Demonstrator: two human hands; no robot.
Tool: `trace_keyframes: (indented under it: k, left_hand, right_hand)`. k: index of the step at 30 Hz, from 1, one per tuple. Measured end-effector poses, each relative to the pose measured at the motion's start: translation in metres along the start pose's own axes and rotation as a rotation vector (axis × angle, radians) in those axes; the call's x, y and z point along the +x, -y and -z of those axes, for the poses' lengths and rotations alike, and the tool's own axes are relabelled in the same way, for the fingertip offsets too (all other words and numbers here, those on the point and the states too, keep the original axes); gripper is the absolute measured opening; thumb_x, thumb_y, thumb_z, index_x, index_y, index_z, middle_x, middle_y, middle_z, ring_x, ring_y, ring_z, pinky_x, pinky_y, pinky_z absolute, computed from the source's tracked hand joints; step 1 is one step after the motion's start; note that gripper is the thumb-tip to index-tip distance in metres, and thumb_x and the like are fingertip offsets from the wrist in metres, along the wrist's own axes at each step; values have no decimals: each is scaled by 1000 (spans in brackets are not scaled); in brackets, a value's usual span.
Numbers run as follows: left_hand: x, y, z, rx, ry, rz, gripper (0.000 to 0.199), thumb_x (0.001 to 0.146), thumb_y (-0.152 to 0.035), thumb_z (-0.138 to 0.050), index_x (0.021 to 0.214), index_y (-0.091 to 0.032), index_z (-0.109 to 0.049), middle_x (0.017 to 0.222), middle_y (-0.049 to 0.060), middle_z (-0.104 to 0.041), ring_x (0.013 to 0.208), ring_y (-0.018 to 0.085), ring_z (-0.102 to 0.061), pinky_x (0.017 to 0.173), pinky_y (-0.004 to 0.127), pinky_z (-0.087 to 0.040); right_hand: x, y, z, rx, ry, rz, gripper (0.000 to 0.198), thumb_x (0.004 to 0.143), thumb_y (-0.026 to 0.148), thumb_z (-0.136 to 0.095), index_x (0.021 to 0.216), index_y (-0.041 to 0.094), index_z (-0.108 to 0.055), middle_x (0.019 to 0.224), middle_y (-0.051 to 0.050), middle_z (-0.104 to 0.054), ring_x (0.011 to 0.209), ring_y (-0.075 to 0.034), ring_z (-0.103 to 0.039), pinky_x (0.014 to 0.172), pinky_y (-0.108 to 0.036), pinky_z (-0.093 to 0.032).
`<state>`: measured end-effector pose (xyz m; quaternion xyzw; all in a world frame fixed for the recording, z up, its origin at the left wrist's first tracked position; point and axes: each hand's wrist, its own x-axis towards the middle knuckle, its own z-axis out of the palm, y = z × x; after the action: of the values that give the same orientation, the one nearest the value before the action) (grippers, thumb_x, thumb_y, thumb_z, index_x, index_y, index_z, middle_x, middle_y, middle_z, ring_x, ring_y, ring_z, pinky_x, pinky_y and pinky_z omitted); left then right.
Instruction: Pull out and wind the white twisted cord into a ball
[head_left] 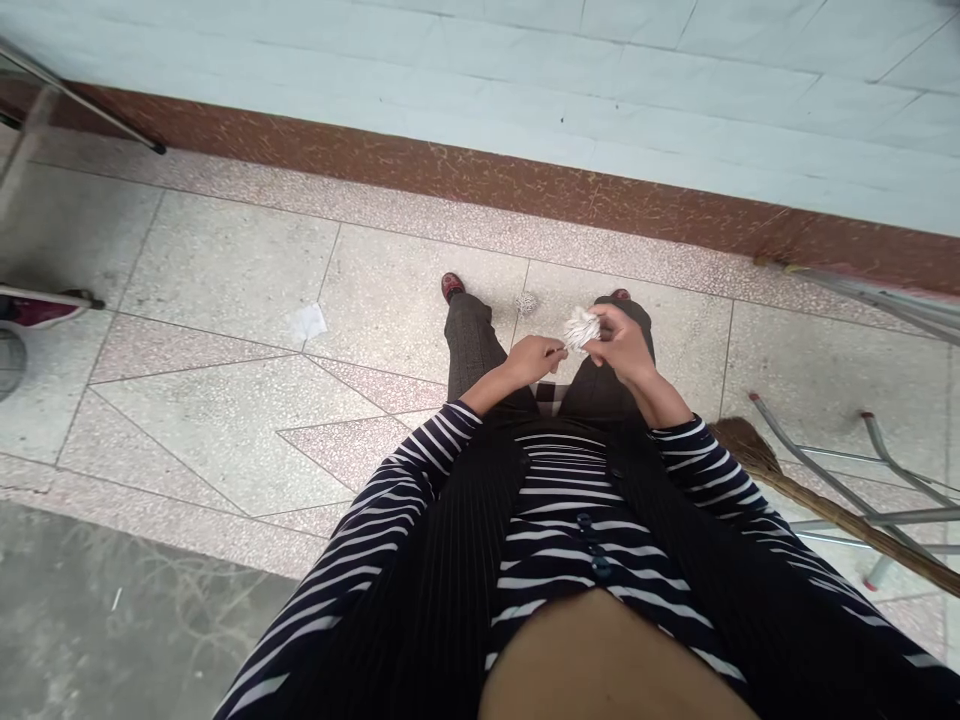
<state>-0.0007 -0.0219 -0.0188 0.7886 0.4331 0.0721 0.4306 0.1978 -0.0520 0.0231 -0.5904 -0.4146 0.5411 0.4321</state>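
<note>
My right hand (625,343) is closed around a white bundle of thin strands (582,328), which fans out toward the left. Just left of the bundle is my left hand (531,361), its thumb and fingertips pinched together. Whatever those fingertips hold, if anything, is too small to make out. Both hands are in front of my lap, above my dark trousers. Beyond them, a small round clump of whitish strands (526,303) lies on the floor between my feet.
A white scrap of paper (307,322) lies on the tiled floor to the left. At the right are a broom (750,447) and a metal-legged stool (825,470). A pale wall (525,90) with a brown base runs ahead. Someone's shoe (45,307) shows at far left.
</note>
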Motion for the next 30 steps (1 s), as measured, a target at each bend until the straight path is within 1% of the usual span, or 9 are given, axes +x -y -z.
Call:
trace_keyframes:
  k: [4, 7, 9, 11, 17, 20, 24, 26, 30]
  left_hand:
    - [-27, -6, -7, 158, 97, -28, 32, 105, -29, -60, 77, -20, -73, 77, 4, -77, 75, 21, -70, 77, 31, -52]
    - [-38, -14, -1, 299, 46, -211, 29, 107, -26, -57, 87, -20, -77, 80, 5, -78, 78, 21, -71, 103, 38, -54]
    - [-37, -20, 11, 353, -26, -340, 31, 110, -25, -52, 96, -20, -79, 80, 5, -77, 80, 20, -71, 119, 44, -49]
    - [-30, -22, 27, 387, -113, -388, 32, 111, -24, -49, 102, -19, -80, 81, 6, -76, 82, 21, -71, 124, 47, -45]
    - [-1, -11, 56, 290, -174, -373, 29, 110, -22, -51, 106, -20, -80, 91, 5, -80, 91, 20, -73, 127, 48, -43]
    - [4, -3, 45, 116, -162, -303, 28, 110, -25, -52, 101, -20, -79, 96, 5, -82, 96, 21, -75, 113, 41, -52]
    - [-3, 1, 17, -51, -126, -136, 34, 108, -27, -53, 82, -17, -74, 89, 5, -80, 90, 21, -75, 88, 31, -55]
    - [-11, -1, 4, -67, -91, -119, 37, 107, -30, -55, 78, -18, -72, 86, 3, -80, 87, 19, -74, 91, 31, -56]
    - [-25, -6, -4, -14, -74, -221, 25, 106, -30, -61, 92, -21, -79, 93, 0, -84, 87, 16, -76, 124, 43, -48]
  right_hand:
    - [25, -19, 22, 24, -226, 49, 53, 56, 37, -83, 101, 26, -58, 93, 0, -65, 65, -14, -58, 49, -26, -50]
    - [31, -34, 26, -79, -288, 57, 51, 56, 38, -80, 98, 26, -55, 100, -2, -64, 72, -16, -61, 51, -28, -55]
    - [22, -43, 16, -163, -252, 42, 48, 56, 35, -78, 97, 26, -56, 102, -3, -62, 74, -16, -60, 49, -27, -55]
    - [6, -47, -1, -166, -167, 2, 49, 53, 32, -77, 97, 25, -57, 101, -2, -61, 74, -16, -58, 47, -27, -55]
    - [-45, -25, -37, 239, 100, -161, 57, 52, 26, -86, 102, 28, -59, 95, 3, -63, 77, -16, -61, 56, -28, -61]
    - [-53, -1, -32, 305, 119, -145, 57, 55, 28, -90, 104, 29, -61, 98, 1, -66, 82, -18, -63, 57, -27, -60]
    - [-38, 21, -12, 286, 14, -34, 57, 60, 37, -92, 106, 31, -59, 104, -1, -67, 81, -18, -63, 60, -29, -61]
    - [-19, 23, 0, 236, -67, 25, 55, 64, 42, -89, 107, 31, -57, 101, -1, -66, 76, -18, -62, 62, -31, -60]
    - [20, 1, 21, 53, -302, 149, 56, 65, 40, -84, 105, 30, -47, 95, 0, -61, 71, -17, -60, 60, -31, -56]
